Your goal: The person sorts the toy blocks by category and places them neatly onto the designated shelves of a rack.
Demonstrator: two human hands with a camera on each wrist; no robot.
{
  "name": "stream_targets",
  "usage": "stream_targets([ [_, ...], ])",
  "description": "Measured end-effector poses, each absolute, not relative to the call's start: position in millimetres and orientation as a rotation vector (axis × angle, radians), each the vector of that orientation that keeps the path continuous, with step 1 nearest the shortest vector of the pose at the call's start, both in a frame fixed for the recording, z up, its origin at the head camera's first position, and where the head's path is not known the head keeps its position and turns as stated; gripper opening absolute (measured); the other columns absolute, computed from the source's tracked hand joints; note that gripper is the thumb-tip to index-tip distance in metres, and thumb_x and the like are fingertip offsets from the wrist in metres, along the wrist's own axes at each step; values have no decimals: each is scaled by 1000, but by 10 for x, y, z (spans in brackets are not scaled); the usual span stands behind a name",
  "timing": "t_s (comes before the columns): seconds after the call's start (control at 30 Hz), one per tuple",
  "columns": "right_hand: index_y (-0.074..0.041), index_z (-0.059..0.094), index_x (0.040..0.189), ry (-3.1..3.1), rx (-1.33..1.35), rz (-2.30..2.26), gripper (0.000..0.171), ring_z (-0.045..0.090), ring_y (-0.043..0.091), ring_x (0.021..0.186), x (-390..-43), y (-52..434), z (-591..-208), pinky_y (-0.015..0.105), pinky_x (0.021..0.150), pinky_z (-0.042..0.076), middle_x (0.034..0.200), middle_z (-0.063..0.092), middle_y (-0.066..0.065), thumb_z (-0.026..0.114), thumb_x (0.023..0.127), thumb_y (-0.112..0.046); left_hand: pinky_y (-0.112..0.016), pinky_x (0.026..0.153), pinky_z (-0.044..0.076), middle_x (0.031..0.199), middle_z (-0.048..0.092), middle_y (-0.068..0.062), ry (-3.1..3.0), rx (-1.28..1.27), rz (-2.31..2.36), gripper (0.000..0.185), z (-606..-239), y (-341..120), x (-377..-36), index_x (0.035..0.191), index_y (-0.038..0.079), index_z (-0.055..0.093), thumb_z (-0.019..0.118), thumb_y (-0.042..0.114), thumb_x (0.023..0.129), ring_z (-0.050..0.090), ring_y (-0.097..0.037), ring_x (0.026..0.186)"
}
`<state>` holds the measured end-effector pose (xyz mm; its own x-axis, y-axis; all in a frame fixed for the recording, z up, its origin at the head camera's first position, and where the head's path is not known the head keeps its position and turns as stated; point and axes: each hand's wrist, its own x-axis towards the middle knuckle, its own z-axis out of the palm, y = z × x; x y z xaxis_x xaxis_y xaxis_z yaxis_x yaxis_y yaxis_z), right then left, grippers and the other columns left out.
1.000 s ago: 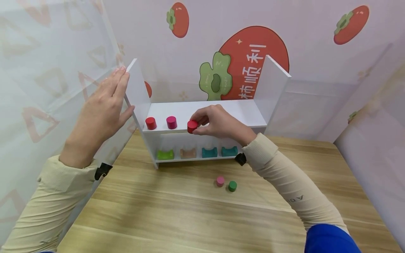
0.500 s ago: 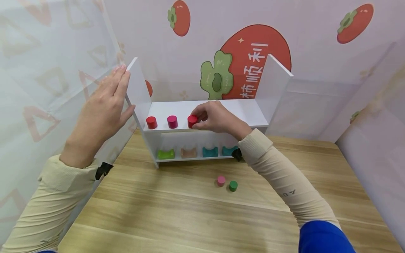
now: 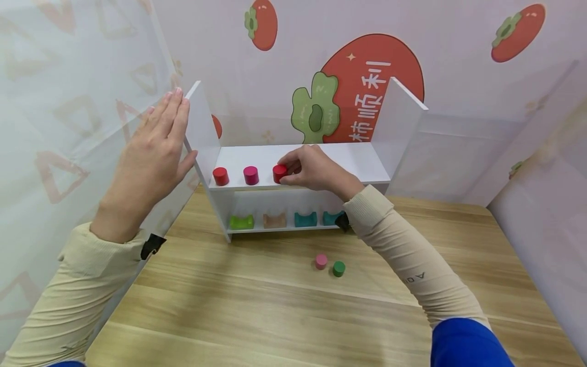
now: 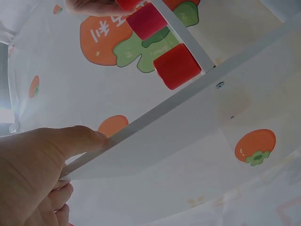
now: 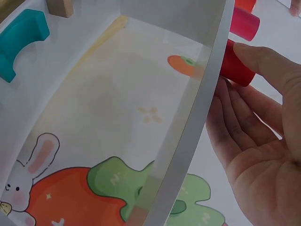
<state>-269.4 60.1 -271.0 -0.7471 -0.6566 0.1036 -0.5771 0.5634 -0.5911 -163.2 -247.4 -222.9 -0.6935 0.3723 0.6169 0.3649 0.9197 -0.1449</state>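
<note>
Left hand (image 3: 153,153) lies flat, fingers straight, against the shelf's (image 3: 202,127) left side panel, steadying it. Along the upper board's front edge: a red block (image 3: 220,176), a pink block (image 3: 250,175), then the red cylinder (image 3: 279,173), upright, pinched by the right hand (image 3: 312,171) reaching in from its right.

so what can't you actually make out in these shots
- Head view: right hand covers the far side of the third red wooden cylinder; finger contact unclear.
- Head view: right sleeve hides part of the rightmost teal arch block.
- Left wrist view: left hand cut off by the frame edge.
</note>
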Motion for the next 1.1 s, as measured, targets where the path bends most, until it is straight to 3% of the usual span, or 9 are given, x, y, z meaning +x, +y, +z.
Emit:
stream_targets([
  [0.3, -6, 72, 135, 2732, -1053, -870, 44, 76, 22, 112, -2619, 778, -2633, 40, 103, 62, 123, 78, 10, 81, 94, -20, -56, 133, 23, 174, 27, -22, -2393, -517, 17, 91, -2239, -2469, -1635, 164, -5, 26, 78, 3, 90, 28, -40, 162],
  [0.7, -6, 73, 132, 2772, -1093, -811, 42, 76, 24, 112, -2411, 1172, -2673, 45, 102, 62, 121, 79, 10, 82, 92, -19, -56, 133, 24, 174, 26, -22, -2387, -525, 5, 90, -2240, -2476, -1640, 164, -6, 27, 77, 3, 90, 28, -40, 162],
  [1.1, -4, 76, 126, 2687, -1130, -837, 37, 76, 25, 109, -2219, 1442, -3091, 42, 96, 65, 119, 79, 11, 83, 91, -10, -57, 133, 25, 173, 28, -23, -2380, -534, 5, 90, -2241, -2481, -1640, 162, -7, 28, 78, 2, 89, 28, -40, 161],
])
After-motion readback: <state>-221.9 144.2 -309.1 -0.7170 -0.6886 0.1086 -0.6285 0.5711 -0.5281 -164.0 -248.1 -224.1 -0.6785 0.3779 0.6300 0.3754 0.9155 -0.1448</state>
